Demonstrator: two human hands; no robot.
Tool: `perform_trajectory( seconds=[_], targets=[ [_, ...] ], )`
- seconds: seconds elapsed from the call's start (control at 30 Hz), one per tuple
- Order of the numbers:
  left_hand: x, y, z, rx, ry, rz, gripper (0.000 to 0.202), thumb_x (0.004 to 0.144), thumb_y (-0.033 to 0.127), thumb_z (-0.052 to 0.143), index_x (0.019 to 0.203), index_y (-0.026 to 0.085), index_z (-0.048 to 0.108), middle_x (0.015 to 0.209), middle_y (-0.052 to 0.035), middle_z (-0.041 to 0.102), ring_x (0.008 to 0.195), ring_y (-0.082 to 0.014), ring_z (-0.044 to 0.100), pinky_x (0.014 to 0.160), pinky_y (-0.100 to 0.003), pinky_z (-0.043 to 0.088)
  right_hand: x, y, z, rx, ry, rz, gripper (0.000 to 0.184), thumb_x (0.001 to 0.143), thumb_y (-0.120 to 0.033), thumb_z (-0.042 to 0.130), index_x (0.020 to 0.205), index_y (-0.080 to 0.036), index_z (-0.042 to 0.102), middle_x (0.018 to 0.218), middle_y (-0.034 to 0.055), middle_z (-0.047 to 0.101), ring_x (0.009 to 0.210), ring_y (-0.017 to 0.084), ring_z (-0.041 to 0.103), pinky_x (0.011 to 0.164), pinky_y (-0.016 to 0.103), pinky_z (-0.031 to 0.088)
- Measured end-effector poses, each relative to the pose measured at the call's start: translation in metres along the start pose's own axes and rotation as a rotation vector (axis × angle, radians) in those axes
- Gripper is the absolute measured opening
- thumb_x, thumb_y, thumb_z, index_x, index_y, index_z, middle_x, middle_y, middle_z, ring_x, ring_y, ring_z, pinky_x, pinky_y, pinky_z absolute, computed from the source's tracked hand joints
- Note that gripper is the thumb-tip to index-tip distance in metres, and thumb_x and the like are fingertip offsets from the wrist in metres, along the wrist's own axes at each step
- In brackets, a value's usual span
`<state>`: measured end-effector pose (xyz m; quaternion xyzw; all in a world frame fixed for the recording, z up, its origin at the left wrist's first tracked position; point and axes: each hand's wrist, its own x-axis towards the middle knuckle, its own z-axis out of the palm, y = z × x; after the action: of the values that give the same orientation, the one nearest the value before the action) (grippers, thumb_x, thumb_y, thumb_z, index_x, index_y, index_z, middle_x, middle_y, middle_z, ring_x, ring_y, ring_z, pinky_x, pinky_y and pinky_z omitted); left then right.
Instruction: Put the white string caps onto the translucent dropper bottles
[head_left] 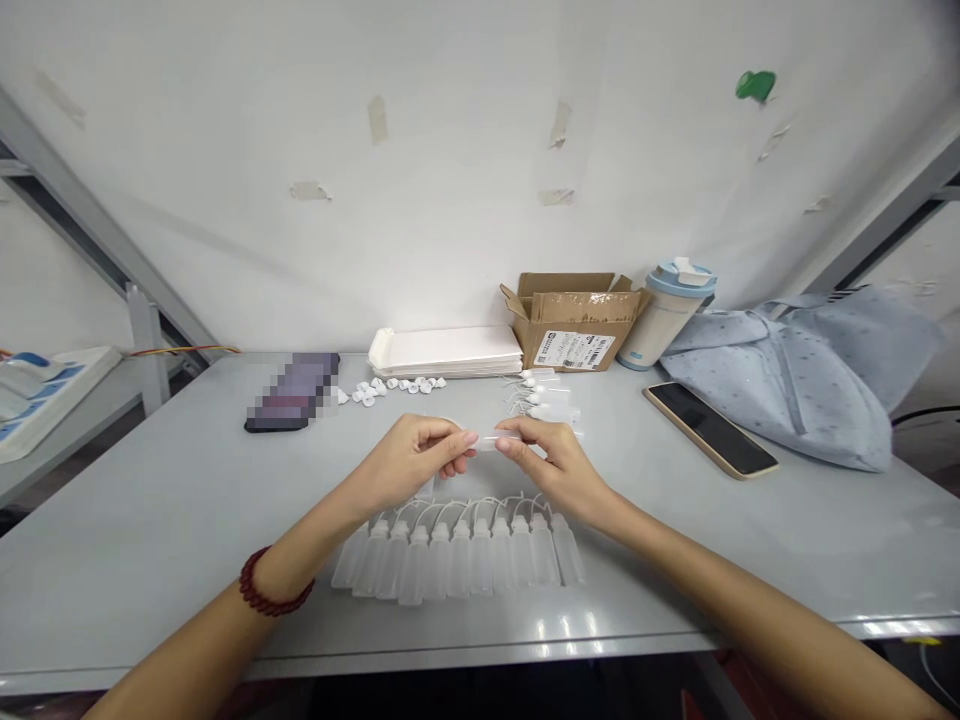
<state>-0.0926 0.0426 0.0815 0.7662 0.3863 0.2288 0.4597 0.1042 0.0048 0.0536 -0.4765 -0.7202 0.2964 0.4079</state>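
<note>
Over the middle of the table, my left hand (424, 455) and my right hand (551, 460) meet at a small translucent plastic bottle (489, 440). Left fingertips pinch one end of it, while the right thumb and fingers grip the other; both ends are largely covered. Just in front lies a row of several translucent squeeze bottles (459, 560), side by side, with thin white tethers curving from their necks. Behind my right hand are several more bottles (551, 405) lying with their tethers to the left. Loose small white caps (405, 385) are scattered beyond my left hand.
At the back stand a stack of white boards or envelopes (450, 350), an open cardboard box (577, 310) and a tumbler (667, 310). A phone (709, 425) and a pale blue cloth bag (787, 390) lie right. A dark, pixelated phone-like object (292, 395) lies left.
</note>
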Motion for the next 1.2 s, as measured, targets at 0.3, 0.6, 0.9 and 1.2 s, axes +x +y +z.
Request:
perform_trajectory(
  seconds=[0.3, 0.6, 0.9, 1.2],
  targets=[
    [-0.0023, 0.0008, 0.0009, 0.150, 0.052, 0.135, 0.029, 0.084, 0.039, 0.056, 0.073, 0.016, 0.068, 0.068, -0.0014, 0.064, 0.062, -0.0132, 0.053, 0.056, -0.023, 0.041, 0.0026, -0.0032, -0.0042, 0.186, -0.035, 0.136, 0.031, 0.086, -0.042, 0.051, 0.071, -0.016, 0.060, 0.056, -0.0036, 0.043, 0.055, 0.011, 0.039, 0.053, 0.025, 0.030],
    [0.0003, -0.0044, -0.0001, 0.144, 0.020, 0.092, 0.032, 0.089, 0.042, 0.049, 0.079, 0.017, 0.067, 0.078, -0.0019, 0.068, 0.074, -0.0154, 0.060, 0.066, -0.023, 0.044, 0.0035, -0.0014, -0.0016, 0.250, -0.046, 0.160, 0.036, 0.087, -0.044, 0.050, 0.064, -0.017, 0.053, 0.054, -0.0037, 0.044, 0.053, 0.011, 0.042, 0.055, 0.025, 0.034],
    [-0.0005, -0.0025, 0.0005, 0.076, 0.014, 0.031, 0.037, 0.088, 0.043, 0.050, 0.068, 0.015, 0.063, 0.066, -0.0015, 0.063, 0.064, -0.0136, 0.059, 0.059, -0.022, 0.044, 0.0011, -0.0005, 0.0010, 0.075, -0.011, 0.046, 0.029, 0.091, -0.039, 0.046, 0.086, -0.016, 0.063, 0.061, -0.0020, 0.051, 0.057, 0.012, 0.046, 0.058, 0.025, 0.036],
    [0.0006, -0.0046, 0.0022, 0.261, 0.064, 0.149, 0.033, 0.089, 0.036, 0.049, 0.071, 0.015, 0.066, 0.066, -0.0011, 0.065, 0.063, -0.0128, 0.057, 0.052, -0.021, 0.037, 0.0020, 0.0031, 0.0019, 0.195, -0.042, 0.132, 0.027, 0.090, -0.038, 0.046, 0.081, -0.016, 0.058, 0.057, -0.0044, 0.041, 0.050, 0.009, 0.036, 0.049, 0.023, 0.029]
  ],
)
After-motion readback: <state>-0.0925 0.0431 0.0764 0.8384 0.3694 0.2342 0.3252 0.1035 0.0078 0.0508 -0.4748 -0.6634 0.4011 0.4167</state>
